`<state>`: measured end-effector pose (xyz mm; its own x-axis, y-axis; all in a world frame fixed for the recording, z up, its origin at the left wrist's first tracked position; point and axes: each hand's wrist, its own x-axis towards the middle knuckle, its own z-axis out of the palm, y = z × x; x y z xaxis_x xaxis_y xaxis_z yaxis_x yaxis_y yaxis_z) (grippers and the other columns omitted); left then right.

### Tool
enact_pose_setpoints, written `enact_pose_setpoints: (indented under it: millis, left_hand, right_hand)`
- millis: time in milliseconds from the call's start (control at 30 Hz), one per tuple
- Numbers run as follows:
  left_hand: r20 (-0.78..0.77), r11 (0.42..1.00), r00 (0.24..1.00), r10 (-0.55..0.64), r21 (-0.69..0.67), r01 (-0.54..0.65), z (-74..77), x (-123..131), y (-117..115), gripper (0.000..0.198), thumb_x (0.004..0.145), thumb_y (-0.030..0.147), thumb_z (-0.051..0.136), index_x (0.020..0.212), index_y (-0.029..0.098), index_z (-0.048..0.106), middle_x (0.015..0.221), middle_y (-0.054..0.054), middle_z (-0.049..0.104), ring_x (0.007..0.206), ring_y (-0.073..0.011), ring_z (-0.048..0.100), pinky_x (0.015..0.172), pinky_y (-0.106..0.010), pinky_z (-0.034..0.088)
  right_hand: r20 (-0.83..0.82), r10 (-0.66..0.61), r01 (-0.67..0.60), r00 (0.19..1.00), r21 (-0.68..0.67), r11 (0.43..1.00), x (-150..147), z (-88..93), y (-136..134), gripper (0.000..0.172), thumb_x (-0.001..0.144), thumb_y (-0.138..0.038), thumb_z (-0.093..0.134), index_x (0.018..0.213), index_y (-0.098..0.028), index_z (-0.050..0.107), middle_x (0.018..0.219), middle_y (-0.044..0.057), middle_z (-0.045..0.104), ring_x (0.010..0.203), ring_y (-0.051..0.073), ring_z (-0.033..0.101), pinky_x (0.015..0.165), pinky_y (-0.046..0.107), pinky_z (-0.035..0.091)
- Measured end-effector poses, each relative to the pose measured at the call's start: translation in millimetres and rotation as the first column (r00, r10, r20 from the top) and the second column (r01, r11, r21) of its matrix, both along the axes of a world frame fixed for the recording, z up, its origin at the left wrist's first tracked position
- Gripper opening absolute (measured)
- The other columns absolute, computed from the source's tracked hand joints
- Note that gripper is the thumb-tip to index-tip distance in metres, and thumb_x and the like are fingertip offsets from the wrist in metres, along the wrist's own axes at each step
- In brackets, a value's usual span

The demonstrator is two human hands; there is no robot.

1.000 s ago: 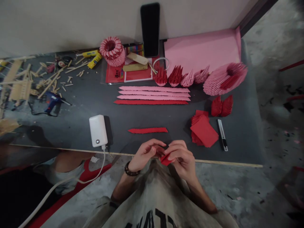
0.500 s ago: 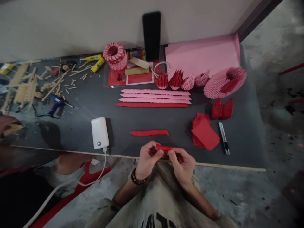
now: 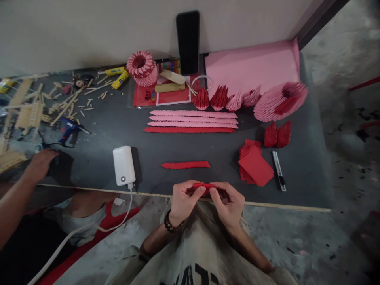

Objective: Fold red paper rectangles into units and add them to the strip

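Between my two hands, just over the table's front edge, is a small folded piece of red paper (image 3: 203,186). My left hand (image 3: 184,201) pinches its left end between thumb and fingers. The right end is pinched the same way by my right hand (image 3: 227,202). Beyond them lies a short row of nested red folded-paper pieces (image 3: 185,165). A stack of red paper rectangles (image 3: 255,165) sits to the right, beside a utility knife (image 3: 279,171). Farther back, several long pink rows (image 3: 194,114) and one long red row (image 3: 190,130) lie parallel.
A white power bank (image 3: 124,166) with a cable stands left of my hands. Pink and red paper models (image 3: 280,102) line the back, near a leaning phone (image 3: 188,42). At far left, another person's hand (image 3: 41,164) is near a blue glue gun (image 3: 69,130) and wooden sticks.
The red paper between my fingers now looks narrower and more closely folded; my hands stay in nearly the same place. At left, the other person's arm has reached in toward the glue gun.
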<state>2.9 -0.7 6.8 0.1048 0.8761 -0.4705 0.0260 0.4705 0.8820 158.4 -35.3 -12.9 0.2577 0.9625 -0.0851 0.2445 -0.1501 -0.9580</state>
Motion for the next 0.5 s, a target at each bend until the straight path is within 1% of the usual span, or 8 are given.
enact_pose_setpoints:
  millis: [67,133,233,333,400,500]
  left_hand:
    - [0.039,1.000,0.999,-0.014,-0.003,0.014,-0.3,0.7,-0.2,0.030,0.088,0.045,0.081,0.094,0.015,0.084,0.091,-0.010,0.084,0.080,-0.0205,0.077,0.076,-0.030,0.064]
    - [0.060,1.000,0.998,-0.011,-0.007,0.012,-0.4,1.6,-0.5,0.030,0.088,0.045,0.081,0.093,0.015,0.085,0.091,-0.010,0.084,0.080,-0.0202,0.077,0.076,-0.029,0.064]
    - [0.055,1.000,0.998,-0.005,-0.017,0.006,0.5,3.0,0.1,0.034,0.088,0.048,0.081,0.093,0.015,0.085,0.090,-0.010,0.084,0.079,-0.0217,0.078,0.076,-0.031,0.065]
    - [0.051,1.000,0.999,-0.003,-0.022,0.004,2.6,4.5,2.1,0.035,0.088,0.050,0.081,0.091,0.016,0.086,0.089,-0.011,0.084,0.080,-0.0229,0.078,0.077,-0.032,0.065]
    - [0.045,1.000,0.999,0.004,-0.028,-0.003,3.9,5.7,3.5,0.034,0.087,0.050,0.081,0.091,0.016,0.085,0.088,-0.010,0.084,0.079,-0.0225,0.078,0.076,-0.031,0.065]
    - [0.023,0.999,1.000,0.013,-0.031,-0.012,5.1,7.3,5.3,0.036,0.087,0.052,0.080,0.090,0.016,0.084,0.083,-0.009,0.083,0.072,-0.0202,0.076,0.070,-0.029,0.063]
  right_hand:
    - [-0.007,-0.014,0.014,1.000,0.022,1.000,0.0,0.3,-0.1,0.013,0.092,-0.032,0.073,0.101,-0.027,0.080,0.081,0.001,0.075,0.062,0.015,0.061,0.059,0.029,0.049]
    - [0.003,-0.032,0.032,0.999,0.049,0.998,-0.1,0.3,0.1,0.010,0.090,-0.028,0.075,0.098,-0.028,0.081,0.080,0.000,0.075,0.062,0.016,0.062,0.059,0.031,0.051]
    - [0.022,-0.054,0.052,0.998,0.089,0.995,0.2,0.0,0.7,0.012,0.089,-0.023,0.076,0.097,-0.029,0.082,0.080,0.000,0.076,0.062,0.017,0.064,0.060,0.033,0.053]
    - [0.036,-0.057,0.052,0.998,0.115,0.992,0.4,0.0,1.5,0.013,0.089,-0.022,0.076,0.097,-0.030,0.083,0.081,0.001,0.077,0.065,0.018,0.065,0.061,0.033,0.054]
    - [0.043,-0.057,0.053,0.997,0.106,0.993,-0.1,0.1,1.4,0.014,0.089,-0.023,0.076,0.099,-0.030,0.083,0.081,0.001,0.077,0.065,0.018,0.065,0.061,0.033,0.054]
    - [0.057,-0.070,0.063,0.996,0.120,0.991,-1.4,-1.8,-0.1,0.016,0.090,-0.023,0.075,0.101,-0.031,0.082,0.082,0.001,0.076,0.064,0.018,0.066,0.059,0.033,0.054]
